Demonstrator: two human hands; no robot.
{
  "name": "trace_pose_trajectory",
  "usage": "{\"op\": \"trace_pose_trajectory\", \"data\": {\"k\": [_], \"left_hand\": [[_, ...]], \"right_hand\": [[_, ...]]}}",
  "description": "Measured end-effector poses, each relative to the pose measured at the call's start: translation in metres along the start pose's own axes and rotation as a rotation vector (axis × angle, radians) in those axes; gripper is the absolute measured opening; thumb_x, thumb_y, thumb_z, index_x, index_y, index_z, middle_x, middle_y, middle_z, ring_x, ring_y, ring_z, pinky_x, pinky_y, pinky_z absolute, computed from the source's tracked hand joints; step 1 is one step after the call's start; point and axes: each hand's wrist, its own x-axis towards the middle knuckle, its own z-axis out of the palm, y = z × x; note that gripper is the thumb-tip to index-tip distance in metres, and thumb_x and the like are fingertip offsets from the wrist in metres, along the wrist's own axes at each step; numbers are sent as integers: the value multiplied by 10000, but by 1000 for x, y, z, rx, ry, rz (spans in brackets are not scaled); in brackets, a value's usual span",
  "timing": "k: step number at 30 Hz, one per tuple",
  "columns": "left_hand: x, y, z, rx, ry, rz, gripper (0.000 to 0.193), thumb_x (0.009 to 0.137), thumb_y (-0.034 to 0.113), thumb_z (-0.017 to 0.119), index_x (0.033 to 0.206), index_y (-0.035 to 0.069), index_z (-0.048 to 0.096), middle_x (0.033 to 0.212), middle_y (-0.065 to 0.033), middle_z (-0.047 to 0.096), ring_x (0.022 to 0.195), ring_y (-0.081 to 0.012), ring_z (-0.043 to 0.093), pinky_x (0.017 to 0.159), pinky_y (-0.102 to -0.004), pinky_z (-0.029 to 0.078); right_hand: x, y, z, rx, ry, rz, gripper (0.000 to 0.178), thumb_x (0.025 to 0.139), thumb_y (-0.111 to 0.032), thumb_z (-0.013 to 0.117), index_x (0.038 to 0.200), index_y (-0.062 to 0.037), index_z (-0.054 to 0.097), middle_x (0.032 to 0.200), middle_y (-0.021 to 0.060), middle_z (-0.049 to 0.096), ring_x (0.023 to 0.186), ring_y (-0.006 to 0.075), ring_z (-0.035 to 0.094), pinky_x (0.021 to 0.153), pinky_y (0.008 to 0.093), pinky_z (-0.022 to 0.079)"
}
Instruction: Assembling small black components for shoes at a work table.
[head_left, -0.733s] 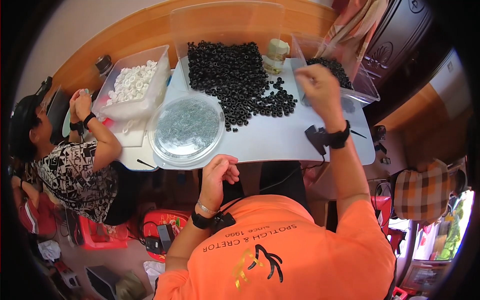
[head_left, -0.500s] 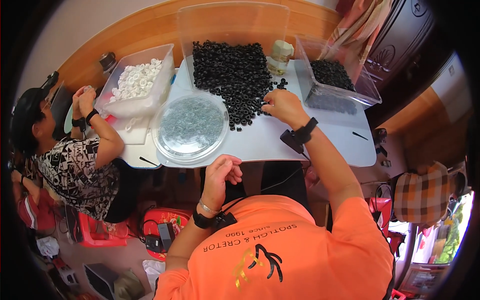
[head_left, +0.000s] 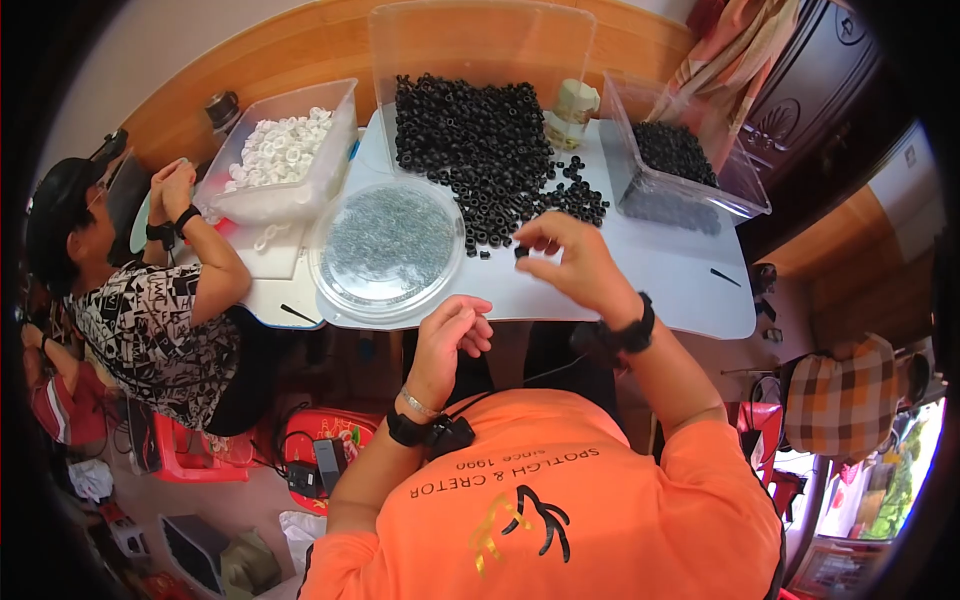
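My right hand (head_left: 578, 262) is over the front of the white table, thumb and forefinger pinching a small black ring-shaped part (head_left: 521, 252). Just beyond it spreads a heap of similar black parts (head_left: 465, 130), spilling forward from a clear bin tipped toward me. My left hand (head_left: 452, 338) hovers at the table's near edge, palm inward with fingers curled; whatever it may hold is hidden. Beside it, further up the table, lies a round clear plastic tub (head_left: 325, 285) full of small shiny pieces, too fine to make out.
A clear box (head_left: 745, 195) with more black parts stands on the right; a bin (head_left: 340, 150) of white rings on the left. A capped jar (head_left: 570, 115) stands behind the heap. A co-worker (head_left: 150, 330) sits at left, hands raised. A thin black tool (head_left: 725, 277) lies at right.
My right hand has drawn back from the heap toward me, now with a black part in its pinch. Several black parts have spread rightward. My left hand has stayed about where it was.
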Motion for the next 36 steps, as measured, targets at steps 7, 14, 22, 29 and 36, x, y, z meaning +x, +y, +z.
{"op": "trace_pose_trajectory", "data": {"k": [7,14,22,29,36], "left_hand": [[9,-7,15,-12,-153,9,293,998,227,394,1124,12,548,878,-50,617,741,-119,596,658,-232,455],[4,-7,17,-39,-169,-66,250,995,199,394,1085,20,543,894,-52,622,756,-117,602,665,-228,458],[6,-8,10,-35,-137,-27,242,993,196,400,1081,22,544,878,-49,622,756,-118,604,672,-230,468],[1,-11,1,-55,-101,-8,199,984,197,427,1009,41,547,836,-43,612,739,-127,607,658,-240,470],[-12,-9,-4,-86,-88,17,226,972,211,450,1059,31,555,863,-39,611,750,-125,607,659,-235,464]], "right_hand": [[-38,-23,28,-48,25,-146,235,697,-52,725,921,-56,655,784,66,595,754,229,580,680,320,478],[-47,-17,36,-25,18,-168,223,697,-67,684,920,-69,670,813,72,612,784,262,588,674,354,491],[-44,-22,41,-78,20,-156,190,742,-99,688,932,-82,682,861,70,612,817,261,593,692,347,498],[-33,-29,47,-98,20,-221,176,731,-72,698,893,-67,630,900,79,620,846,287,596,707,361,493],[-34,-37,50,64,-63,-169,215,718,-74,740,914,-52,656,946,90,638,890,278,611,764,349,495]]}}
